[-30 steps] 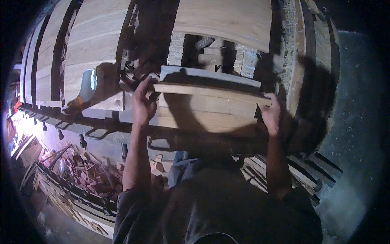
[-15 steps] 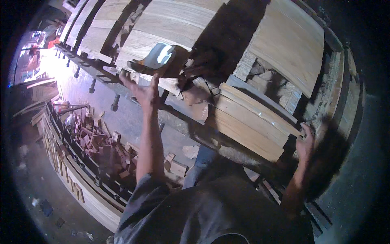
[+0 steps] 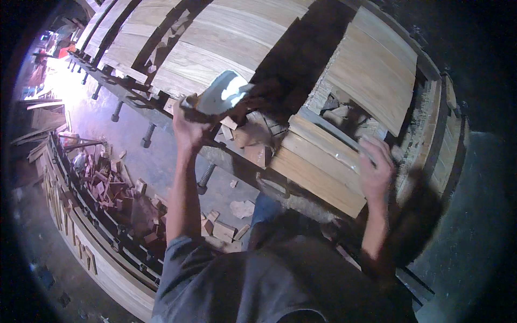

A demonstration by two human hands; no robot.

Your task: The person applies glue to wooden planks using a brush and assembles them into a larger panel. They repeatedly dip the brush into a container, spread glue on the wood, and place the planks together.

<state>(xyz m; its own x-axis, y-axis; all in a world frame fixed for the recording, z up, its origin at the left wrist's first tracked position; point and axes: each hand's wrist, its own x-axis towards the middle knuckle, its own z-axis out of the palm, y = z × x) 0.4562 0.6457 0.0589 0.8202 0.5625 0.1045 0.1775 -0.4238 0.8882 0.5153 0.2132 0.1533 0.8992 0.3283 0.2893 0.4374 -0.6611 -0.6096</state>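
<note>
My left hand [image 3: 188, 129] is closed around a cut-open container [image 3: 218, 102] with a pale, shiny white inside. It is held tilted above the near edge of the bench. My right hand [image 3: 378, 169] has its fingers bent over the right end of a thin grey strip [image 3: 336, 128], where the strip's end is hidden. Slight blur softens these fingers. Several narrow boards [image 3: 323, 167] lie side by side along the strip, on my side of it. Between the container and the boards sit small wood blocks [image 3: 253, 134].
Wide glued panels [image 3: 215, 37] cover the far left of the bench, and another panel [image 3: 377, 64] lies at the right. Clamp screws [image 3: 206, 175] stick out from the metal rail [image 3: 134, 102]. Wood offcuts [image 3: 113, 188] fill a slatted bin at lower left.
My right hand has moved left and away from me, from the boards' end onto the strip. The container has dropped slightly toward me in my left hand. The view has shifted a little.
</note>
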